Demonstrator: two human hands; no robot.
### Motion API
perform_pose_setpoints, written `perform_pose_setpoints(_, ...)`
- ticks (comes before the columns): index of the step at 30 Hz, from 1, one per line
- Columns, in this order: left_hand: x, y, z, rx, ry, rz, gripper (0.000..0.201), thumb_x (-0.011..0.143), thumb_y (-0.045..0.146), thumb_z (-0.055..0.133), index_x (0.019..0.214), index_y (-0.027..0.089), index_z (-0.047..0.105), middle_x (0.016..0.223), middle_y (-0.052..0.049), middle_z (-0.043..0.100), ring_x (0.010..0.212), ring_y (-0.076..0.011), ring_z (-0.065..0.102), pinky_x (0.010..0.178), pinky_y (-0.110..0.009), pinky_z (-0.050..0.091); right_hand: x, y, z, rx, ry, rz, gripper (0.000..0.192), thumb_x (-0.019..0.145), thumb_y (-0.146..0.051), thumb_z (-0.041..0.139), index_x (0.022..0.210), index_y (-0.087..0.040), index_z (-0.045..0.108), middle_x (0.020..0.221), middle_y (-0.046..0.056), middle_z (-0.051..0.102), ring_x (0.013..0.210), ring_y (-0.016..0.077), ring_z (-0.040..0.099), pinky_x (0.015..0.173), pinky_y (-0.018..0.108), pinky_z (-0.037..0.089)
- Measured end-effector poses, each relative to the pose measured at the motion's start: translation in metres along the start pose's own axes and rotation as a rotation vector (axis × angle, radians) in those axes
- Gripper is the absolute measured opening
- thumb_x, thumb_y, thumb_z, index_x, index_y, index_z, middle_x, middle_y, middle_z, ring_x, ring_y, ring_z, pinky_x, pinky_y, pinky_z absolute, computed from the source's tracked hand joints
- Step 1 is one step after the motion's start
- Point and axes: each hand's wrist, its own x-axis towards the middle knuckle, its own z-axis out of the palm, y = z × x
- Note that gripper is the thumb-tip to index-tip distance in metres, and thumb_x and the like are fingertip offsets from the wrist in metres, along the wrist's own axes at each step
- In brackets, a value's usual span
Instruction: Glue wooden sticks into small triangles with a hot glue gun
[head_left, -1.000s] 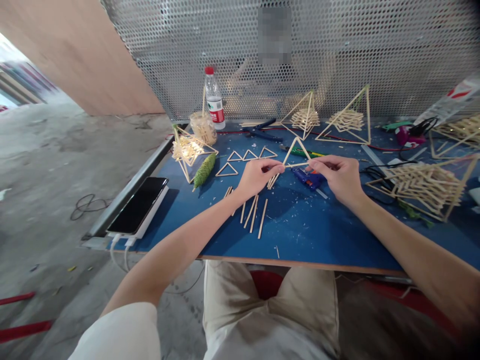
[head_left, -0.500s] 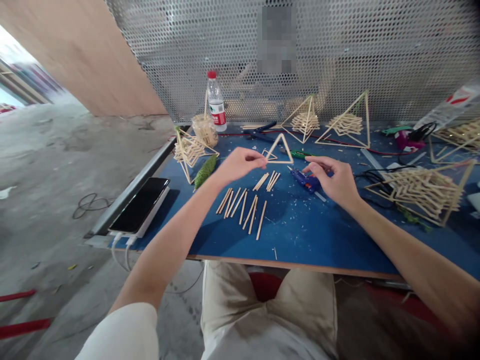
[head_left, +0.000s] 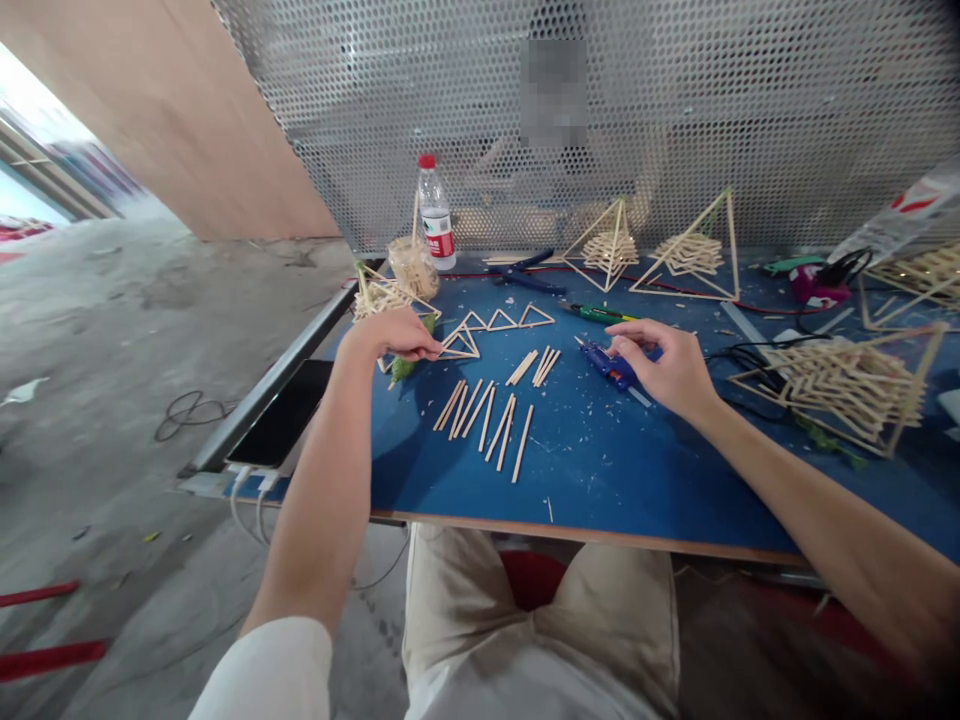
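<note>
My left hand [head_left: 394,336] reaches out to the left and pinches a corner of a small stick triangle [head_left: 459,346], which lies on the blue table [head_left: 600,470] over another flat triangle. My right hand [head_left: 664,366] rests with curled fingers on the rear of a blue glue gun [head_left: 606,362] lying on the table; it does not lift it. A row of three small stick triangles [head_left: 501,320] lies just beyond. Several loose wooden sticks [head_left: 487,410] lie between my hands, nearer to me.
Stick pyramids stand at the back [head_left: 611,240] [head_left: 694,250], at the right [head_left: 840,375] and by my left hand [head_left: 375,295]. A water bottle [head_left: 435,215], a jar of sticks [head_left: 411,265], pliers [head_left: 525,265] and a phone [head_left: 281,410] are there. A person sits behind the mesh screen [head_left: 750,100].
Both hands held the triangle upright a second ago. My right hand let go and dropped to the glue gun. My left hand carried the triangle left and laid it down by the others.
</note>
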Motion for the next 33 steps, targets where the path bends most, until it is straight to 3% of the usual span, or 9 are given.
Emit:
perform_pose_setpoints(3, -0.001, 0.005, 0.002, 0.008, -0.028, -0.119, 0.028, 0.07, 0.033, 0.092, 0.052, 0.02, 0.076, 0.064, -0.006, 0.073, 0.056, -0.0127, 0.056, 0.06, -0.027, 0.045, 0.0, 0.002, 0.0, 0.004, -0.013, -0.001, 0.017, 0.099, -0.038, 0.069, 0.107, -0.032, 0.082, 0.09, 0.005, 0.086, 0.09, 0.0293, 0.084, 0.089, 0.048, 0.067)
perform_pose_setpoints(7, -0.004, 0.007, 0.002, 0.052, -0.034, -0.144, 0.029, 0.072, 0.034, 0.09, 0.051, 0.019, 0.075, 0.061, -0.006, 0.07, 0.055, -0.012, 0.054, 0.058, -0.026, 0.044, 0.0, 0.004, 0.001, 0.013, -0.029, -0.016, 0.018, 0.099, -0.036, 0.069, 0.108, -0.03, 0.082, 0.091, 0.004, 0.086, 0.089, 0.028, 0.084, 0.089, 0.046, 0.067)
perform_pose_setpoints(14, -0.008, 0.011, 0.001, -0.103, -0.049, 0.021, 0.036, 0.075, 0.045, 0.093, 0.058, 0.021, 0.072, 0.06, -0.004, 0.062, 0.056, -0.0127, 0.048, 0.056, -0.029, 0.04, -0.001, 0.003, 0.001, 0.006, -0.037, -0.026, 0.019, 0.098, -0.034, 0.067, 0.109, -0.029, 0.082, 0.09, 0.004, 0.086, 0.088, 0.027, 0.084, 0.091, 0.045, 0.068)
perform_pose_setpoints(19, -0.004, 0.025, 0.021, -0.2, -0.035, 0.096, 0.03, 0.076, 0.039, 0.088, 0.058, 0.02, 0.074, 0.062, -0.005, 0.065, 0.055, -0.0117, 0.048, 0.056, -0.03, 0.04, -0.001, 0.002, 0.0, 0.006, -0.047, -0.026, 0.019, 0.099, -0.034, 0.068, 0.109, -0.029, 0.082, 0.088, 0.004, 0.086, 0.085, 0.026, 0.083, 0.089, 0.044, 0.068)
perform_pose_setpoints(25, 0.01, 0.025, 0.042, -0.081, -0.077, 0.096, 0.024, 0.074, 0.037, 0.084, 0.056, 0.022, 0.078, 0.067, -0.007, 0.072, 0.053, -0.0113, 0.05, 0.056, -0.029, 0.04, -0.001, 0.0, -0.002, 0.002, -0.068, -0.022, 0.019, 0.099, -0.036, 0.068, 0.109, -0.029, 0.083, 0.086, 0.003, 0.085, 0.08, 0.0257, 0.082, 0.082, 0.042, 0.068)
perform_pose_setpoints(33, 0.005, 0.032, 0.045, 0.036, -0.041, 0.068, 0.032, 0.082, 0.04, 0.078, 0.056, 0.021, 0.077, 0.074, -0.01, 0.079, 0.053, -0.0147, 0.057, 0.06, -0.032, 0.047, -0.002, -0.001, -0.002, -0.002, -0.12, -0.015, 0.02, 0.101, -0.04, 0.066, 0.106, -0.029, 0.082, 0.082, 0.002, 0.084, 0.069, 0.0235, 0.079, 0.073, 0.04, 0.066)
